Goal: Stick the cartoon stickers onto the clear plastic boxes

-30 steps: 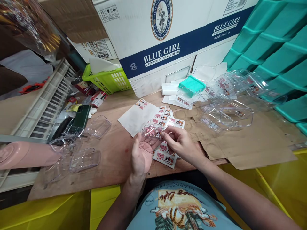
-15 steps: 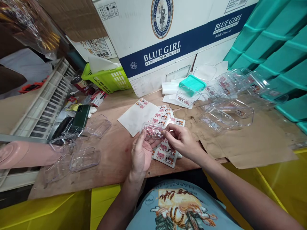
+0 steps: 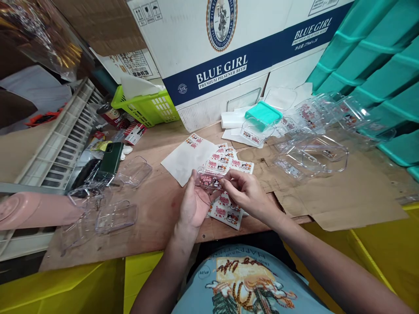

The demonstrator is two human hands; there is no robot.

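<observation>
Worktop: a brown wooden surface [image 3: 153, 196] beneath the grip, giving both hands a level place to work over.
Carton: a tall white and navy cardboard beer carton [image 3: 222, 74] stands beyond the grip, probably serving as a back wall for the small goods.
Bins: stacked teal plastic bins [image 3: 376, 87] rise beyond the grip to the right, presumably within arm's reach for storage.
Stickered cases: clear plastic cases with pink prints [image 3: 290, 168] lie right of the grip, likely grouped by their prints.
Plain cases: clear rectangular plastic cases [image 3: 116, 218] lie left of the grip, apart from the printed ones, perhaps to keep the two kinds distinct.
Sheets: white paper sheets of pink and cat stickers [image 3: 225, 213] fan out just under the grip, probably so their prints stay within easy reach.
Left hand: the bare left hand [image 3: 193, 207] is palm up, thumb at the case's left end and fingers beneath, clamped lightly on it as a cradle.
Right hand: the bare right hand [image 3: 245, 189] has thumb and fingertips together on the case's right end, seemingly to steady it; whether they also pinch a sticker edge, I cannot tell.
Held case: a small clear plastic case with pink lettering and a cat print [image 3: 204, 179] sits between both hands, above the sheets, its print facing up.
</observation>
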